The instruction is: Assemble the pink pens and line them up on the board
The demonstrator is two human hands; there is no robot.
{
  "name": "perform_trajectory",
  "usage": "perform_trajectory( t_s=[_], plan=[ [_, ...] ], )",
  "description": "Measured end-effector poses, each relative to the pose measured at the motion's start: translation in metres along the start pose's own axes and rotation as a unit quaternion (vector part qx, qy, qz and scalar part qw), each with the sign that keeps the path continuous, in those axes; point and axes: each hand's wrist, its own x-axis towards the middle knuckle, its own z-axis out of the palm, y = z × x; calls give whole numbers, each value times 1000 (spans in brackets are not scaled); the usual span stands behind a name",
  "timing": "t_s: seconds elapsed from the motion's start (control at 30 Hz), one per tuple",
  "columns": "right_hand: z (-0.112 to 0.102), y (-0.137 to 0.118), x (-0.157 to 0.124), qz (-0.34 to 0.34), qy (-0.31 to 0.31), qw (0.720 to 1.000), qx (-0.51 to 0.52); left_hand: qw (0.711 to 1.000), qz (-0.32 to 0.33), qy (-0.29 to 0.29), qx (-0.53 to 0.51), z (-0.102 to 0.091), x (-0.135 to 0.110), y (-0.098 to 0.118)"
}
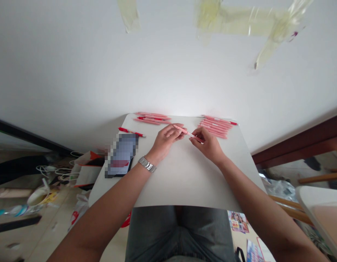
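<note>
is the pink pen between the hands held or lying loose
Held: the fingers of the left hand are around one end of the pink pen, and the right hand pinches the other.

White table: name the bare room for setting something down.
On the table, widest between left forearm and right forearm, down to the near edge; smaller, the back gap between left pens and right pens. Crowded: both back corners, with pens; left side, with the screen.

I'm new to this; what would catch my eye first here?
Probably the pink pen held between the left hand and right hand, over the white table. Beyond it, a left cluster and a right cluster of mostly pink pens lie near the table's far edge. A silver band circles the left wrist.
</note>
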Motion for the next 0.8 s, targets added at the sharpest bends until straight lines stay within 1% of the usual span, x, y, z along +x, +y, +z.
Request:
perform_trajectory(
  t_s=[0.2, 0.4, 0.57, 0.8],
  plan=[
    [-2, -1, 0, -5, -6, 999, -31, 1000, 0, 0, -7, 0, 0, 0],
    [-3, -6, 0, -3, -28, 1000, -13, 1000, -4, 6, -4, 0, 0, 1],
    [-3, -8, 0, -13, -20, 1000, -8, 1000, 0, 12, 2, 0, 1, 2],
    [-2, -1, 0, -17, -3, 1000, -23, 999, 5, 36, -9, -2, 3, 1]
  ],
)
